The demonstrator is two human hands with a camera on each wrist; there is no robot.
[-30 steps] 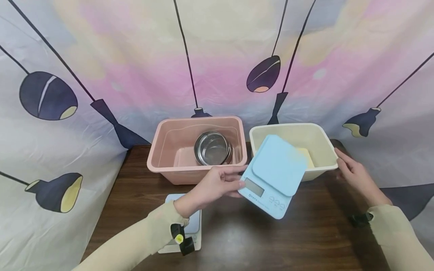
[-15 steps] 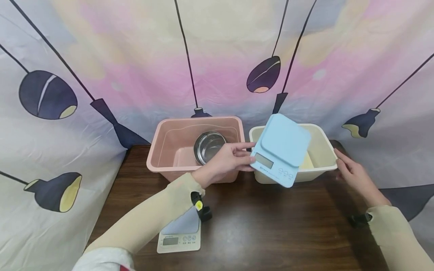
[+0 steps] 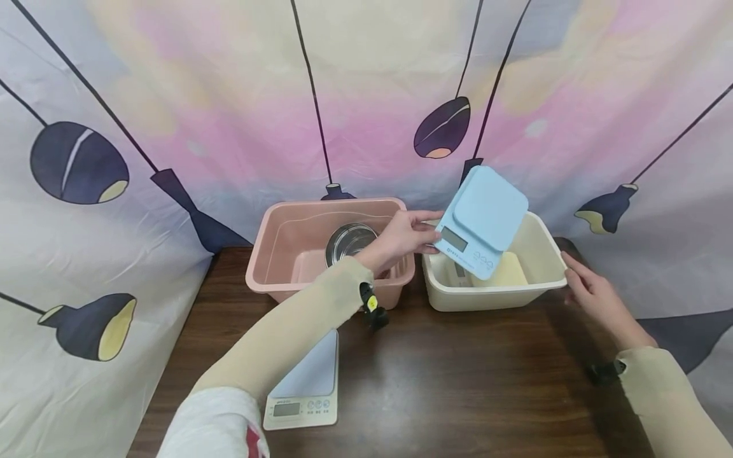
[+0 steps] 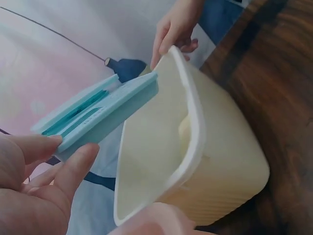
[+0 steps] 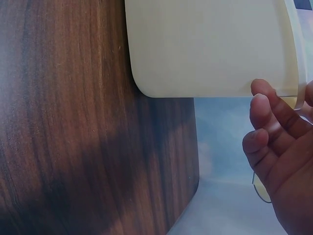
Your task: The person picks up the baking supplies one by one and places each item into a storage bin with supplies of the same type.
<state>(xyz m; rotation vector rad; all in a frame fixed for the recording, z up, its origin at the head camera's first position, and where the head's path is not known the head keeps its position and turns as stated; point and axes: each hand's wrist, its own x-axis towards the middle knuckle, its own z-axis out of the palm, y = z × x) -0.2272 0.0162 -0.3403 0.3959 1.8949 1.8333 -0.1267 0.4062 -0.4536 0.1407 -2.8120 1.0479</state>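
Observation:
My left hand (image 3: 402,238) pinches a light blue kitchen scale (image 3: 487,213) by its left edge, thumb on one face and fingers on the other. The scale is held tilted above the cream plastic bin (image 3: 492,299), its display and buttons facing me. In the left wrist view the blue scale (image 4: 105,115) shows edge-on, beside and above the bin's mouth. My right hand (image 3: 595,294) grips the right end of the cream bin's rim; the right wrist view shows its fingers curled under that rim. Inside the bin lies a pale yellow thing (image 3: 504,272), partly hidden by the scale.
Left of the cream bin stands a pink bin (image 3: 280,248) with round metal containers (image 3: 349,243) in it, partly behind my left arm. A second kitchen scale (image 3: 303,407), white with a pale blue top, lies on the dark wooden table (image 3: 458,381). A printed cloth hangs behind.
My left hand has carried the blue scale up and away from me, from in front of the cream bin to above it. The right hand has stayed at the rim.

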